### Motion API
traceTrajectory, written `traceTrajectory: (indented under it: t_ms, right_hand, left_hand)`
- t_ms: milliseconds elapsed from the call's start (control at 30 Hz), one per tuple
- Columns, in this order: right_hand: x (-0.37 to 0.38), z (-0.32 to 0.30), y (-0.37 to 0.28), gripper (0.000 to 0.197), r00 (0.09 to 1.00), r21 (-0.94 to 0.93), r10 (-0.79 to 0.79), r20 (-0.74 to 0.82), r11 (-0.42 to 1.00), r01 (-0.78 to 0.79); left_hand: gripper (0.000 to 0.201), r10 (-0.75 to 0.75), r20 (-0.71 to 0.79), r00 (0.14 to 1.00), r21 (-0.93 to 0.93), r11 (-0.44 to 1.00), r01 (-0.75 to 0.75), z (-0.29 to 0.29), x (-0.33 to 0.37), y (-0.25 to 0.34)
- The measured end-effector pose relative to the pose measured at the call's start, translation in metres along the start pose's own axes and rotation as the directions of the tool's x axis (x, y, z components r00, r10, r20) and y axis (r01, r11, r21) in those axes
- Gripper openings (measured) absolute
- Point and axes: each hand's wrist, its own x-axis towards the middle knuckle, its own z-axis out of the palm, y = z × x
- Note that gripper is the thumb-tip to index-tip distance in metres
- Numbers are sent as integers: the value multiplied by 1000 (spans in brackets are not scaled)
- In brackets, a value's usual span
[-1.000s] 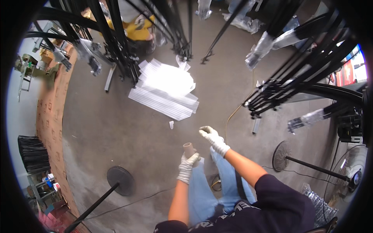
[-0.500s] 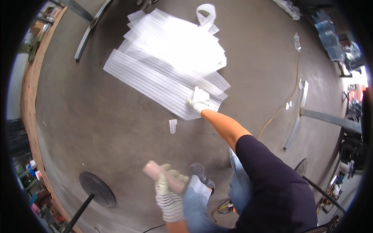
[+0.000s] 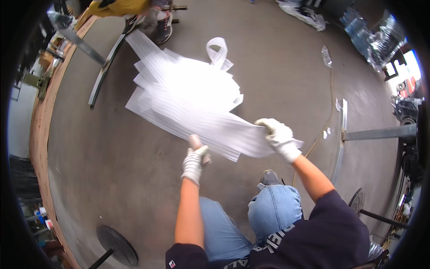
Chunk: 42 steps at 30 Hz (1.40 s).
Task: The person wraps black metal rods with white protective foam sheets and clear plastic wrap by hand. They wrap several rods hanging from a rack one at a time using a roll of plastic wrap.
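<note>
White foam sheets (image 3: 197,85) with parallel ribs lie fanned out in a pile on the floor, their middle washed out by glare. My right hand (image 3: 278,138), in a white glove, is closed on the right end of one foam sheet (image 3: 239,132), which is raised off the floor there and blurred by motion. In my gloved left hand (image 3: 194,163) is a short pinkish-brown cylinder (image 3: 195,141), beside the pile's near edge. What the cylinder is I cannot make out.
Another person's shoe (image 3: 165,29) and yellow clothing (image 3: 118,7) are beyond the pile's far left corner. Metal stands (image 3: 342,134) are on both sides, with round black bases (image 3: 117,245) nearer me. A brown cord (image 3: 330,85) runs along the floor at right.
My right hand has lifted a foam sheet's end and drawn it right and nearer. My left hand has moved forward to the pile with the cylinder. A person now shows at far left.
</note>
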Motion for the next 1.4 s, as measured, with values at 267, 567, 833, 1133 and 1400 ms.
traceTrajectory:
  t_ms: [267, 567, 833, 1133, 1400]
  right_hand:
    - [-102, -157, 45, 41, 966, 42, 134, -220, 991, -128]
    - [-194, -203, 93, 27, 808, 313, 442, -390, 889, -335]
    - [-228, -222, 124, 22, 780, 305, 544, -309, 834, -460]
    - [-222, -278, 95, 25, 802, 493, 571, -173, 755, -431]
    - [-294, -336, 75, 10, 751, 578, 564, -344, 758, -304]
  left_hand:
    - [65, 111, 64, 992, 934, 344, -98, 88, 96, -165]
    - [41, 348, 222, 911, 645, 648, -405, 158, 89, -223]
    - [70, 297, 213, 931, 470, 804, -364, 151, 41, -207]
    - [81, 467, 792, 393, 564, -316, -763, 187, -55, -49]
    - [29, -114, 968, 224, 161, -406, -900, 272, -60, 2]
